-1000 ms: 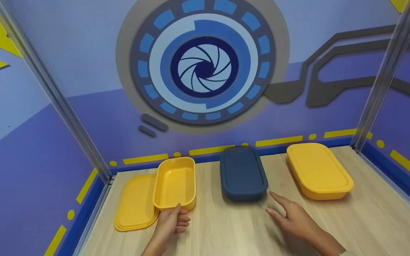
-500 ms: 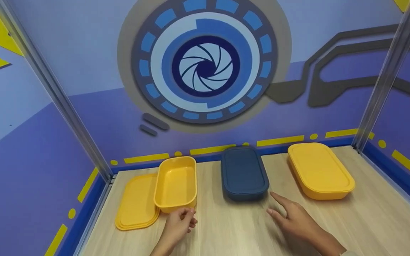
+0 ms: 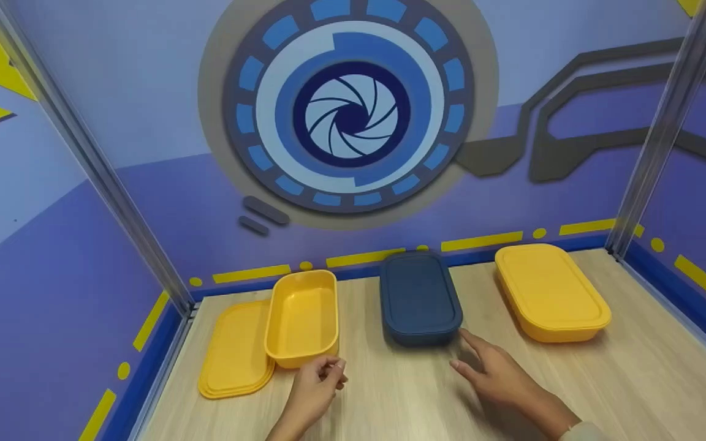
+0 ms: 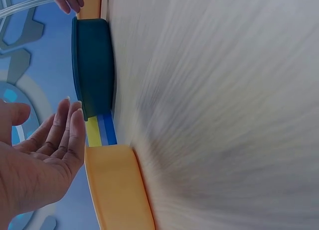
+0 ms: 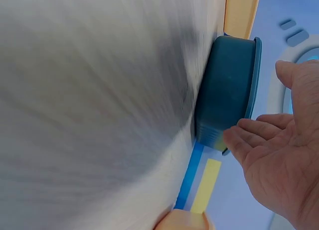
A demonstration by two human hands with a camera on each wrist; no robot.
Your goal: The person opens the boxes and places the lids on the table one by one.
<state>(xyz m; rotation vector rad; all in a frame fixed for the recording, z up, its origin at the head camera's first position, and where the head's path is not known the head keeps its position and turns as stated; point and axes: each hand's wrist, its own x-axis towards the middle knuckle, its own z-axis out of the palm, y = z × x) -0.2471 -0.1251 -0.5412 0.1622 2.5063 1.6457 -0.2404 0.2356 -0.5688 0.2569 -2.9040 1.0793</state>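
An open yellow lunch box [image 3: 303, 318] stands on the left of the table, partly over a loose yellow lid [image 3: 236, 355]. Just in front of its near right corner is my left hand [image 3: 313, 395], fingers loosely bent and holding nothing; the left wrist view shows thumb and fingers apart. In the middle stands a dark blue lunch box [image 3: 421, 294] with its lid on. My right hand [image 3: 503, 380] is at its near right corner, fingers extended and thumb apart. In the right wrist view its fingertips overlap the blue box [image 5: 227, 90]; whether they touch is unclear.
A lidded yellow lunch box [image 3: 552, 294] stands at the right of the table. The wooden table [image 3: 383, 392] is bounded by a patterned back wall [image 3: 163, 202] and side walls with metal corner posts [image 3: 653, 135].
My left hand has let go of the open yellow box's front rim and moved right and slightly toward me. My right hand has shifted slightly left, closer to the blue box.
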